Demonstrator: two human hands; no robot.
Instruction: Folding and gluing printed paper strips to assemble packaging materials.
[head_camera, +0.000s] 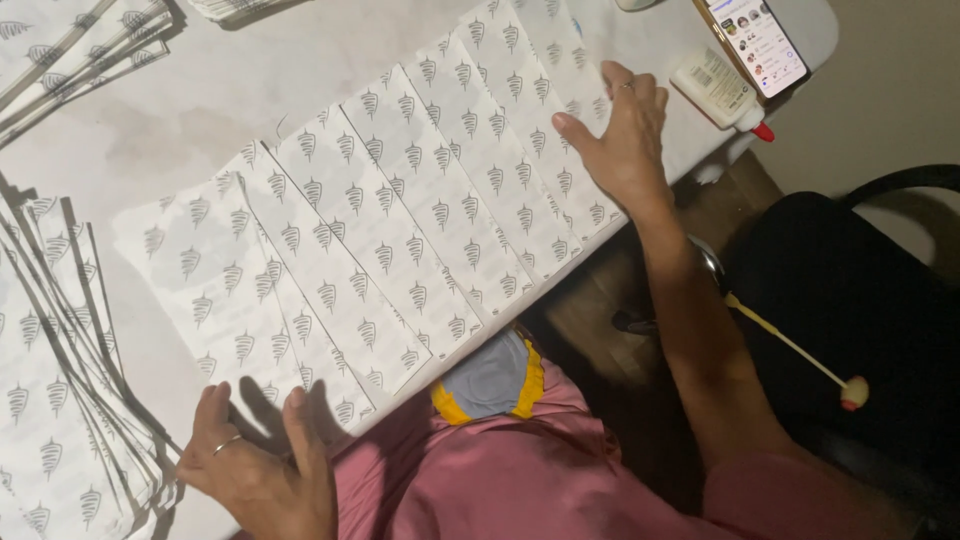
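A row of several overlapping white paper sheets (400, 210) printed with small grey motifs lies fanned across the white table (180, 110). My left hand (258, 460), with a ring on one finger, rests flat with fingers spread on the near left end of the row. My right hand (622, 130), also ringed, lies open and flat on the far right sheets near the table's edge. Neither hand grips anything.
A stack of the same printed sheets (50, 400) lies at the left, another pile (70, 45) at the top left. A white glue bottle with a red tip (722, 92) and a lit phone (757, 40) lie at the table's right corner. A black chair (850, 300) stands at right.
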